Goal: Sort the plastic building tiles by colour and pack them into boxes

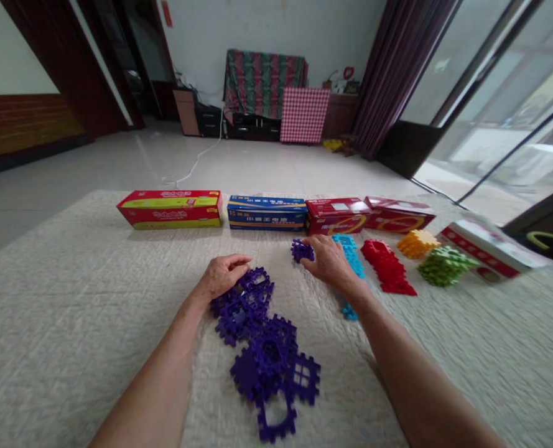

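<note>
My left hand point(226, 275) rests at the upper left of a loose heap of purple interlocking tiles point(271, 351), its thumb a little apart from the loosely curved fingers. Nothing shows in its grasp. My right hand point(329, 256) has thumb and fingers around a small stack of purple interlocking tiles point(301, 251), standing on the cloth beyond the heap. Some heap tiles have window-like or round cut-outs, and all have toothed edges. A row of light-blue tiles point(352, 258) lies partly hidden beneath my right hand and forearm.
Red tiles point(388, 267), yellow tiles point(417, 243) and green tiles point(445, 266) lie grouped to the right. Along the back stand a red-and-yellow box point(171, 210), a blue box point(267, 213) and two dark-red boxes point(336, 214). A white-and-red box point(491, 249) sits far right on the pale quilted cloth point(94, 298).
</note>
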`<state>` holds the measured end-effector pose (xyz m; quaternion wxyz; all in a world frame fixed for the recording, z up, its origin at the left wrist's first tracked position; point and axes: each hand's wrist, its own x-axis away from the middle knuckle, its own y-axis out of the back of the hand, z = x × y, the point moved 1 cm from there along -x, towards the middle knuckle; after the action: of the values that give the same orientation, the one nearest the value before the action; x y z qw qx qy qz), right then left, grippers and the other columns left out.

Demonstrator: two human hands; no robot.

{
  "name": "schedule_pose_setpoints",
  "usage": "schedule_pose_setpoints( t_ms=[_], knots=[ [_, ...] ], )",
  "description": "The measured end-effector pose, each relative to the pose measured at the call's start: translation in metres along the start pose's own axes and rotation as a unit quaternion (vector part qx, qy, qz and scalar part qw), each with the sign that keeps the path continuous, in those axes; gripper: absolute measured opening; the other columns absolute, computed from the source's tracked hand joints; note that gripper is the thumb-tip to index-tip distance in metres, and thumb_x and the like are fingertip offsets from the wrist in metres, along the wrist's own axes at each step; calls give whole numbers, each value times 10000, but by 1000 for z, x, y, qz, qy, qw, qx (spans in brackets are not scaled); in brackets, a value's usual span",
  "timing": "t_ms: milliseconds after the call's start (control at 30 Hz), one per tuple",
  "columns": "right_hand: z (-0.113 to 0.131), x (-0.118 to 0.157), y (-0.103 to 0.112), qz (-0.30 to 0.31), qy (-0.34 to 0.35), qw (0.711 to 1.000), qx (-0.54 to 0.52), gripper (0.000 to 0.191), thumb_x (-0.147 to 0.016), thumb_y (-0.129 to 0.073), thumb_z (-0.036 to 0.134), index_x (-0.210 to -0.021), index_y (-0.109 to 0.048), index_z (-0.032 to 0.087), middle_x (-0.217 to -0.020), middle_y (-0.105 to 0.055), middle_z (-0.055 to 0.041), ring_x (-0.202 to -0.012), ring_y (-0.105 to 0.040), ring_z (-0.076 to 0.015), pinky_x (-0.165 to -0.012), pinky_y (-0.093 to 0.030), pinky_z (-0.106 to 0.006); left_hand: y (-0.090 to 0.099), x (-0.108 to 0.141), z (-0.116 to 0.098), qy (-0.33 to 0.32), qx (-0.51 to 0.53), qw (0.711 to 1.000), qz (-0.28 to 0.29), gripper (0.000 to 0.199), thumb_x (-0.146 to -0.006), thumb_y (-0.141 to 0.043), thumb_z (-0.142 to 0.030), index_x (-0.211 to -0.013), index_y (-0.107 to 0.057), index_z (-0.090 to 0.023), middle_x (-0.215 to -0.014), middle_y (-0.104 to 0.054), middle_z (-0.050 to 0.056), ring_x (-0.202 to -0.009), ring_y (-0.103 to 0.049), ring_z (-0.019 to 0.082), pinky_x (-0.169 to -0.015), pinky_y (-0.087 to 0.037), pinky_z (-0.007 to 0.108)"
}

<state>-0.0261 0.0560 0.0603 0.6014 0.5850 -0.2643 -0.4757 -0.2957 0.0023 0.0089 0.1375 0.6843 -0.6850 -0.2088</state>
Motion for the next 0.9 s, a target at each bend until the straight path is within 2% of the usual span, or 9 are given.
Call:
schedule_pose_setpoints(
  t_ms=[200, 300, 367, 500, 633, 767, 900],
  knots=[
    [-5, 0, -3, 6, -2, 1000, 2, 429, -780, -611, 250, -1197, -602, 153, -1230, -598, -148, -1139, -536, -308, -926, -399, -424, -1, -1, 1, -6, -2, 1000, 0, 443, -754, -598, -440, -1060, -718, -143, -934, -765, 90, -875, -709, 232, -810, -542, 336],
    [-3, 0, -1, -20, 29, 999, -11, 439, -772, -618, 235, -1201, -593, 145, -1298, -551, -164, -1180, -511, -325, -950, -394, -450, 0, 0, 0, -4, -7, 1000, -3, 426, -753, -594, -421, -1050, -721, -144, -926, -765, 87, -858, -711, 227, -804, -546, 333],
    [3, 2, 1, -33, 69, 996, -43, 383, -777, -609, 203, -1157, -609, 150, -1236, -581, -154, -1136, -539, -298, -944, -411, -425, 1, 0, -2, -1, -8, 1000, -5, 404, -752, -596, -401, -1040, -724, -148, -920, -766, 80, -849, -712, 219, -808, -547, 329],
    [25, 9, 2, 35, 184, 972, -144, 269, -783, -607, 143, -1048, -639, 176, -1048, -640, -96, -976, -605, -213, -887, -463, -351, 2, 1, -5, 6, 2, 1000, -5, 359, -762, -572, -327, -1036, -723, -152, -903, -768, 66, -843, -712, 203, -827, -544, 318],
    [45, 18, -6, 95, 268, 940, -187, 316, -762, -609, 101, -1062, -635, 198, -1052, -624, -77, -964, -598, -190, -873, -477, -342, 2, 1, -5, 3, 4, 1000, -10, 350, -770, -547, -289, -1041, -719, -151, -877, -765, 57, -819, -708, 192, -815, -542, 309],
    [55, 23, -10, 88, 287, 930, -211, 324, -759, -617, 102, -1073, -640, 179, -1055, -614, -96, -958, -593, -194, -881, -476, -352, 3, 1, -5, -6, 8, 1000, -15, 341, -773, -525, -271, -1023, -722, -151, -841, -756, 43, -769, -693, 169, -778, -537, 288],
    [70, 29, -5, 85, 284, 925, -238, 247, -795, -579, 97, -1014, -657, 181, -965, -622, -69, -860, -595, -165, -826, -479, -325, 2, -2, 0, -5, 44, 999, -15, 332, -766, -510, -242, -1005, -721, -150, -796, -735, 30, -698, -664, 136, -717, -530, 257]
  ],
)
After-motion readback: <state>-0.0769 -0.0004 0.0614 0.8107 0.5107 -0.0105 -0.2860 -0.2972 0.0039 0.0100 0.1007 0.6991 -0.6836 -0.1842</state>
